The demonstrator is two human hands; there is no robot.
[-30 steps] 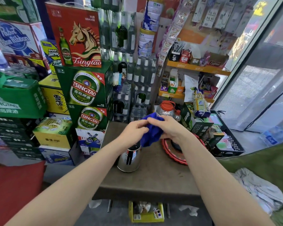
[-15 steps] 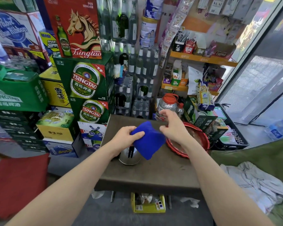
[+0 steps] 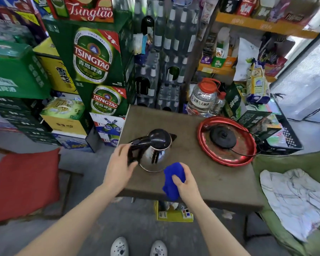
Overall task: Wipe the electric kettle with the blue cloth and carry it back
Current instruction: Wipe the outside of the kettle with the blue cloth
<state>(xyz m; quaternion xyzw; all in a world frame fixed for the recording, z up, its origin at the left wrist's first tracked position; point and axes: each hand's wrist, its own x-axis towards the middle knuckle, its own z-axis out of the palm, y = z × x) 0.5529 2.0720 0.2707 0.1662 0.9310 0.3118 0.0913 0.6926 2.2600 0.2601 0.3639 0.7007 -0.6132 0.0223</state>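
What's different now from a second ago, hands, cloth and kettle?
The left hand has let go of the blue cloth and moved to the kettle, its fingers at the black handle. The right hand now holds the cloth alone, bunched, lowered to the kettle's near side. The kettle stays on the table; its base stays on the red tray.

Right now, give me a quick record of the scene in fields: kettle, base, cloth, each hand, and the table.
kettle: steel electric kettle upright on the table, lid shut, off its base
base: black kettle base inside the red tray, cord trailing right
cloth: blue cloth bunched, beside the kettle's lower side
left hand: left hand at the kettle's black handle
right hand: right hand gripping the cloth
table: brown table
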